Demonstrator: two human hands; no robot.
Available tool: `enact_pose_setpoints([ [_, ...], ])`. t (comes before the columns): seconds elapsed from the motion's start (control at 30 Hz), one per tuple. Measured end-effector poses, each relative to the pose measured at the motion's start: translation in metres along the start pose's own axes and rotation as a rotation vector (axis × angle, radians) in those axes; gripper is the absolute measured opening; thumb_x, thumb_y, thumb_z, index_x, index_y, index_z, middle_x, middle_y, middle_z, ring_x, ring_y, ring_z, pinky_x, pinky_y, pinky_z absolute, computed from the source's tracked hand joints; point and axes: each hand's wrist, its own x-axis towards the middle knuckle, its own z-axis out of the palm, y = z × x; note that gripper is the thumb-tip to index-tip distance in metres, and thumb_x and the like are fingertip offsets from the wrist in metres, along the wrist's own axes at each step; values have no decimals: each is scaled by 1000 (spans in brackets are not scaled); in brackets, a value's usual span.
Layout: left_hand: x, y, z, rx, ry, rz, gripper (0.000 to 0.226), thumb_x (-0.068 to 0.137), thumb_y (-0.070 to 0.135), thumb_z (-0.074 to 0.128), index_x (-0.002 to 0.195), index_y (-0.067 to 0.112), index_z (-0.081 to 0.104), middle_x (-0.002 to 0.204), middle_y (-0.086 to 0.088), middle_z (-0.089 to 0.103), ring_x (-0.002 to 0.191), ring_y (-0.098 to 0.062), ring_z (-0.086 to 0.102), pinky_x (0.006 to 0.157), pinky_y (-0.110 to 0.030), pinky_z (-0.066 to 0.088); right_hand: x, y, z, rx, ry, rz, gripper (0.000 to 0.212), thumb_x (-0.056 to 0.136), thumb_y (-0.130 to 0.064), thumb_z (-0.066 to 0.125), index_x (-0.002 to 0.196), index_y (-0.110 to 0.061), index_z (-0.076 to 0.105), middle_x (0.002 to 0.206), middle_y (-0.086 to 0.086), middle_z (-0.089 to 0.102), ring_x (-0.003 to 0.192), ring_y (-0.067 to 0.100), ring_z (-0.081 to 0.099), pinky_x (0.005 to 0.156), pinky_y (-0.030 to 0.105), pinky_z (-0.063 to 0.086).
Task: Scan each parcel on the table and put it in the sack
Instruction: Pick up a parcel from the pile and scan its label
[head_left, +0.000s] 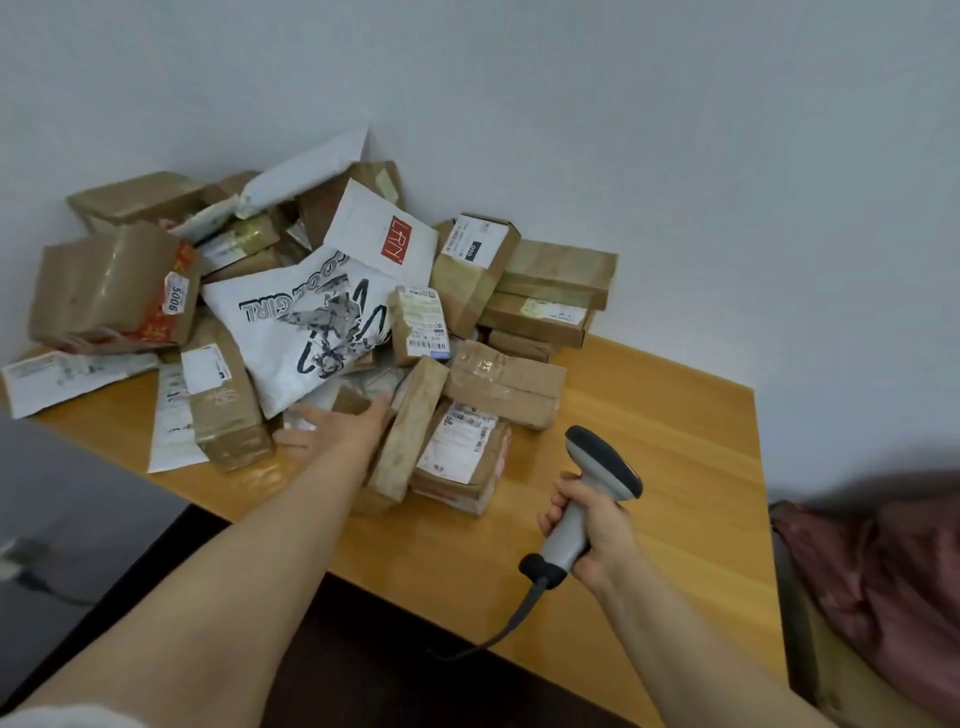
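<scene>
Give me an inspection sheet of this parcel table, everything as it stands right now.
Surface: wooden table, parcels covering its far left.
Job's things: parcel pile against the pale wall; scanner; sack not identifiable.
Clutter: nothing seen.
Grips: left hand open, reaching into the pile; right hand holds the scanner.
Cables: scanner cable trails off the table's near edge.
Surroundings: dark red fabric at right, blurred.

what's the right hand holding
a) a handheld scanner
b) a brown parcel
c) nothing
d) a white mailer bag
a: the right hand grips the grey handle of the corded scanner, while the left hand reaches with straight fingers toward the parcel pile.
</scene>
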Motion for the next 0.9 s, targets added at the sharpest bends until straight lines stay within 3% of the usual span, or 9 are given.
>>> enact_pose_setpoints([
  [0.1,26,-2,-5,-265,-100,-180,122,61,58,77,150,10,10,152,-20,22,134,-41,32,107,-50,36,1,4,4,-26,7,-4,10,88,2,60,81,-4,58,57,7,52,44,17,48,49,28,50],
  [0.2,49,-18,-10,-421,-129,-194,118,35,53,77,136,7,37,130,-17,52,112,-39,56,87,-54,52,-1,6,10,-59,-14,-17,10,87,3,61,81,-4,58,57,8,53,44,17,49,49,28,50],
  [0.3,79,-35,-15,-523,-98,-134,105,28,51,70,123,12,47,115,-13,58,97,-35,60,75,-52,56,-8,6,16,-80,-63,-34,9,86,4,61,83,-4,59,57,7,54,44,16,50,51,29,50],
  [0.4,20,-18,-51,-739,-277,-3,55,57,36,70,104,13,54,99,-10,59,84,-22,57,70,-32,52,-17,1,24,-94,-109,-53,11,86,3,61,80,-6,60,54,5,56,44,15,51,51,29,49],
  [0.5,-27,-10,-70,-877,-528,59,3,81,15,56,82,15,53,84,-7,51,76,-19,48,69,-32,46,-30,-6,34,-85,-167,-75,11,86,3,61,81,-6,61,54,4,58,44,13,53,46,25,49],
  [0.6,-64,-8,-78,-906,-751,80,17,76,11,60,92,11,54,90,-10,51,83,-23,52,89,-41,48,-41,-14,37,-63,-224,-93,5,86,0,66,90,-3,65,64,8,66,49,15,61,50,27,54],
  [0.7,-93,-7,-69,-755,-835,219,31,65,2,66,92,11,54,89,-9,53,79,-21,54,67,-34,53,-51,-24,34,-35,-279,-134,15,85,-6,70,98,-1,66,78,13,72,65,20,69,69,34,58],
  [0.8,-111,-9,-50,-414,-736,505,65,56,-6,76,109,22,51,104,-4,58,92,-18,58,70,-28,50,-57,-37,22,-5,-269,-163,17,85,-14,73,99,-7,66,93,16,70,83,28,68,83,43,56],
  [0.9,-123,-9,-34,-62,-526,904,83,49,10,84,118,32,44,117,0,50,109,-19,52,80,-30,52,-56,-45,4,9,-230,-138,29,82,-22,76,106,-12,64,103,16,69,91,30,67,71,42,58],
])
